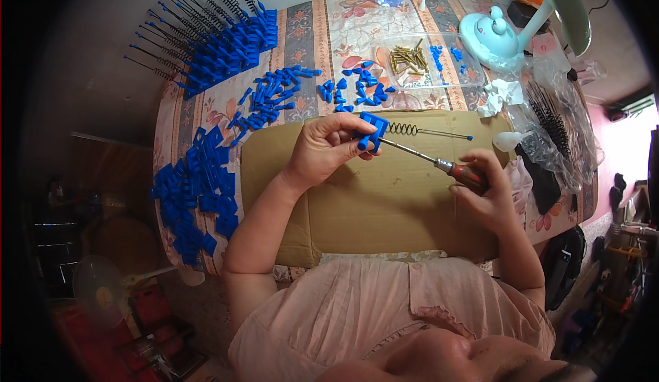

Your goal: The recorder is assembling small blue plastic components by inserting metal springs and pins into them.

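My left hand [329, 145] is closed around a blue plastic block [371, 132], pinched between thumb and fingers. From the block a black coil spring [403, 129] on a thin rod points right, its end capped by a small blue tip [469, 137]. My right hand [487, 190] has its fingers curled about the reddish handle of a screwdriver [412, 153]. The screwdriver's metal shaft slants up-left and its tip meets the block; whether it sits on a screw is hidden. Both hands are above a brown cardboard sheet [384, 217].
Loose blue blocks [195, 190] are heaped at left, with small blue cone-shaped pieces [274, 94] behind the cardboard. Blocks with springs [226, 52] stand in rows at far left. A clear tray [453, 73] holds brass-coloured pins [408, 59]. A pale-blue lamp base [489, 33] and plastic bags [542, 135] are at right.
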`<state>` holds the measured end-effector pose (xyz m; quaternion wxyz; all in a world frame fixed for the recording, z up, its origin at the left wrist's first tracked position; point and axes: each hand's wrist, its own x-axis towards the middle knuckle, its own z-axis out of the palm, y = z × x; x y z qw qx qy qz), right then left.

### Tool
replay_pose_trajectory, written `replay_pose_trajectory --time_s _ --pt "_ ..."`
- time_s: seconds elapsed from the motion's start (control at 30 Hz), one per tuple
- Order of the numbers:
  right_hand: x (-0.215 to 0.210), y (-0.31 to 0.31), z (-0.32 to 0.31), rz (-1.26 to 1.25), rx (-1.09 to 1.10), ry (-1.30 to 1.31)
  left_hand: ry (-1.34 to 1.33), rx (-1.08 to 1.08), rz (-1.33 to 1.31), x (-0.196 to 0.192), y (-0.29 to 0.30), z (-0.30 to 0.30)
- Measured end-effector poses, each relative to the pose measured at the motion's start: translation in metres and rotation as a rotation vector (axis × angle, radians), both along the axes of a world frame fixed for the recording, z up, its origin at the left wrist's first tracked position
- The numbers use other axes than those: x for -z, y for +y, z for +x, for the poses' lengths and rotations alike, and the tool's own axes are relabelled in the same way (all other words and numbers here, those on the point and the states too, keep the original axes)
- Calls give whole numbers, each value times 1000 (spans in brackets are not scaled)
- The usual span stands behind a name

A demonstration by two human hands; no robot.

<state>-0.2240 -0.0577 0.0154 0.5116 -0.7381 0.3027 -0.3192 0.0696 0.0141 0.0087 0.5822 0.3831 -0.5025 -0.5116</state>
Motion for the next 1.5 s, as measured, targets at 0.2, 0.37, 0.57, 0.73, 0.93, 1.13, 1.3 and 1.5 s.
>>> replay_pose_trajectory --time_s 0.2,0.37,0.57,0.73,0.93,1.13,1.3,1.5 --pt "0 -8 -6 -652 -31 218 31 -4 26 0 1 0" --pt "-1 -8 -3 -652 -111 198 42 25 35 3 1 2" --pt "-7 -4 -6 -160 -191 91 46 18 84 3 2 1" --pt "-6 -5 -8 194 -185 74 68 36 76 1 1 -2" --pt "-6 -12 -9 569 -176 103 56 35 79 1 3 -2" --pt "3 -4 -1 234 -122 40 -41 12 86 -3 2 0" --pt "2 -8 2 -556 -55 228 -31 32 144 -4 3 -3" --pt "2 -3 2 -560 -100 292 -37 82 251 -5 5 -2"
